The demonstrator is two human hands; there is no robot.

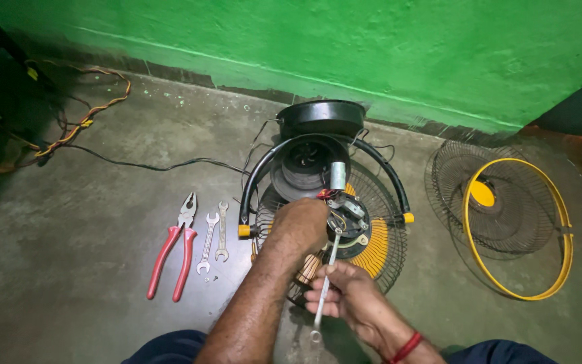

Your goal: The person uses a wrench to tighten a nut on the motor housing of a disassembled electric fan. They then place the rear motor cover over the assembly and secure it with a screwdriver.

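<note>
The fan motor (346, 226) sits face-up on the concrete floor (89, 317), resting on the rear grille (378, 253) with its black stand bracket (264, 168) arching over the top. Everything else is placed from that motor.

The right hand (345, 293) is just below the motor, toward the person. Its fingers are closed around the shank of a slim metal spanner (326, 286). The spanner's long axis runs almost straight up and down the view, tilted slightly right at the top: its far end touches the motor's lower edge, its near ring end pokes out below the hand. So the motor lies straight ahead of those fingers, along the tool's line.

The left hand (301, 226) is the nearer of the two. It lies on the motor's left side, knuckles up, fingers curled down onto the housing; what they pinch underneath is hidden.

Left of the motor, well apart, lie red-handled pliers (173, 249) and two spare spanners (214, 237). Right of it lies the front grille (506, 222) with a yellow rim.
</note>
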